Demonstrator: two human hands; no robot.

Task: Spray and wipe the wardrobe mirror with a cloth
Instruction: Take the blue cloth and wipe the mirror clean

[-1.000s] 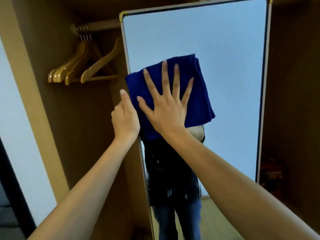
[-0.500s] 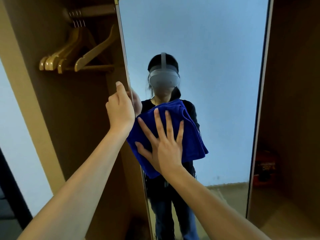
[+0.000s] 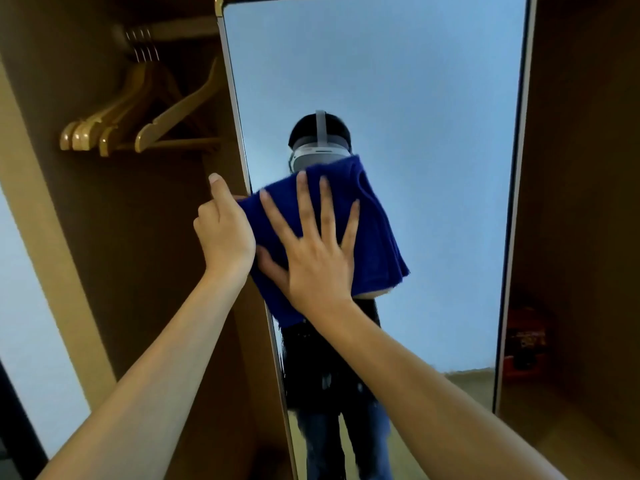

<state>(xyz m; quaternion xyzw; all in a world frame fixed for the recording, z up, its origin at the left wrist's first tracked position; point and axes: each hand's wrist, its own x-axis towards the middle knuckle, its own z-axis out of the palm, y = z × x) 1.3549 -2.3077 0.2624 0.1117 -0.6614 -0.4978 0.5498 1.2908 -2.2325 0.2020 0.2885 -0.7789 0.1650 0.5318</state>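
both hands are up at the mirror's left side. my right hand lies flat with fingers spread wide, palm pressing the blue cloth against the glass; it pinches nothing, it just pushes. my left hand is curled round the mirror's left edge, thumb up on the outer side, fingers wrapped out of sight behind the frame, steadying the panel. the two hands are touching or nearly so at the wrist side, i cannot tell which.

the cloth sits on the left half of the mirror at about mid height. the mirror's long axis runs up and down, and most of its bare glass lies up and to the right of the cloth, so i judge the coming strokes go that way, led by the right hand. droplets show on the lower glass. wooden hangers hang on the rail in the wardrobe to the left.
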